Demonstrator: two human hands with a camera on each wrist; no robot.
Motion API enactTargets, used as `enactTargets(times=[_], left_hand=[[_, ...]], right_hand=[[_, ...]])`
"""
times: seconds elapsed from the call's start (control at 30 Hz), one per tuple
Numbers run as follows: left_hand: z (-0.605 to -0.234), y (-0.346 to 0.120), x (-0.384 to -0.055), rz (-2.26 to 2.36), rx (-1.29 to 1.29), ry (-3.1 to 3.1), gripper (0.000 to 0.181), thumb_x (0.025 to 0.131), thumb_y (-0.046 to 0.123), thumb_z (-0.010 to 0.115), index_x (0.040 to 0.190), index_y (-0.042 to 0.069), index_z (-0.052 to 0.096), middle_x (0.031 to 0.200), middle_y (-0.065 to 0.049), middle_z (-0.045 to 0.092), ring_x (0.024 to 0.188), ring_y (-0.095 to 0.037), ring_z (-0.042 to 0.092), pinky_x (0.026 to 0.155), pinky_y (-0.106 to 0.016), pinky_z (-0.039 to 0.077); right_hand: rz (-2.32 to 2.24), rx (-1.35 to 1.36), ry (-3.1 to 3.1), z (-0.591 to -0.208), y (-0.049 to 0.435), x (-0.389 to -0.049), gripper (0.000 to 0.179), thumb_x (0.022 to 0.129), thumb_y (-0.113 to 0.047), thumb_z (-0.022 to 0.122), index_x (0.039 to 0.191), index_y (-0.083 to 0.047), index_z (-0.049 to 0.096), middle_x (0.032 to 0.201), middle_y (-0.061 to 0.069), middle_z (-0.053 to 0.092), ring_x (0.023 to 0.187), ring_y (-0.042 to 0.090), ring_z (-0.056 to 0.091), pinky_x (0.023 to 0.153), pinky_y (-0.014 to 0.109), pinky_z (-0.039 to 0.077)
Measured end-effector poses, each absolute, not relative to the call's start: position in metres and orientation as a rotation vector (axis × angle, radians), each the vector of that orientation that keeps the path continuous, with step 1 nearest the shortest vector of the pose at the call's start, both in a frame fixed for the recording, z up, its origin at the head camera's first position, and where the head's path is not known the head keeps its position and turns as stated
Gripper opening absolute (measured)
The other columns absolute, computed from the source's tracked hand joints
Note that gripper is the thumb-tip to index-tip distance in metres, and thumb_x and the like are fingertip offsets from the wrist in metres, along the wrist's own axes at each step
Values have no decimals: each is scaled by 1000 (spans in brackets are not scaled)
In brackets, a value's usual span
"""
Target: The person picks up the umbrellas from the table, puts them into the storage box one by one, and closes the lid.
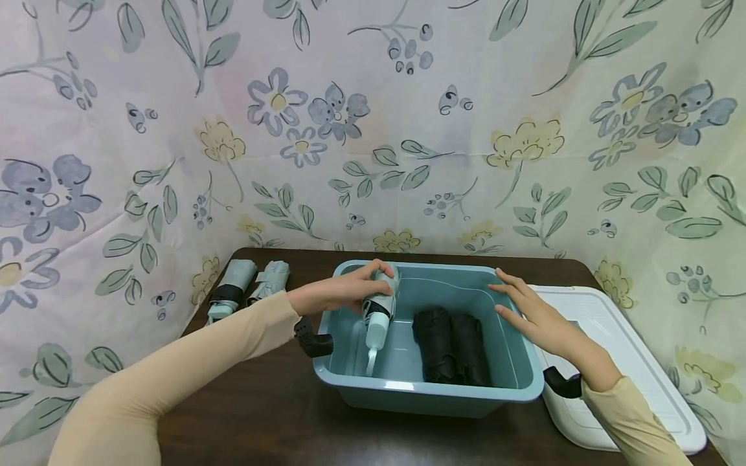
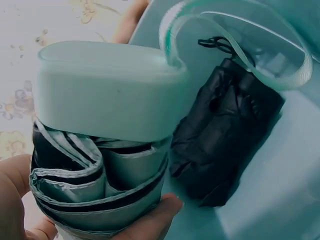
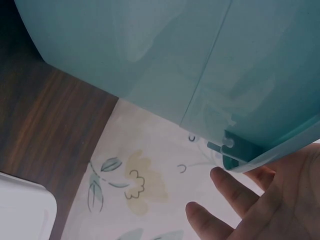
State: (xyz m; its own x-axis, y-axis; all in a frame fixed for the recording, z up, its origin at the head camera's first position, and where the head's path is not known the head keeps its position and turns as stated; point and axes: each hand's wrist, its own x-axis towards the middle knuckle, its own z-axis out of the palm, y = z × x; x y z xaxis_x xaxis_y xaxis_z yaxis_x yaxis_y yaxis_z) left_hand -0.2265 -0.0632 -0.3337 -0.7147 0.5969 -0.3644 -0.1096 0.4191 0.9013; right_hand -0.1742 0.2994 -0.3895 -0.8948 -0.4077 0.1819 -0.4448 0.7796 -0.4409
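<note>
My left hand [image 1: 350, 287] grips a folded pale green umbrella [image 1: 377, 329] over the left part of a blue-green plastic bin [image 1: 431, 386]. The umbrella's handle points down toward me, its wrist strap [image 1: 371, 362] dangling. In the left wrist view, the flat handle end [image 2: 107, 92] and the layered cloth folds are close up, with fingers and thumb around the cloth. Two black wrapped bundles [image 1: 434, 346] lie side by side in the bin; one shows a drawstring. My right hand [image 1: 542, 323] touches the bin's right rim with its fingers spread.
Two more folded pale green umbrellas, one with a black band [image 1: 228, 292] and another beside it [image 1: 274, 277], lie on the dark wooden table [image 1: 250, 414] at the left. A white lid [image 1: 618, 375] lies right of the bin. A floral curtain [image 1: 373, 142] hangs behind.
</note>
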Motion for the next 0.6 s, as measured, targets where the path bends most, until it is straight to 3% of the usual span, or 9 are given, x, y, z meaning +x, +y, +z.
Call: enactTargets(times=[0.27,0.6], left_hand=[[-346,-44,-227,1338,435,1948,35,91,19,52,121,17,33,130,-18,27,97,-30,50,62,-40,52],[-359,-29,-228,1304,415,1947,41,90,15,53,123,20,28,134,-17,14,101,-32,45,62,-42,52]], right_hand=[[743,673,-2905,-389,299,-174,47,97,-30,48,139,-9,40,154,6,13,136,38,22,96,64,29],[755,685,-2905,-389,300,-174,48,98,-29,46,140,-9,38,154,8,13,136,40,21,96,65,28]])
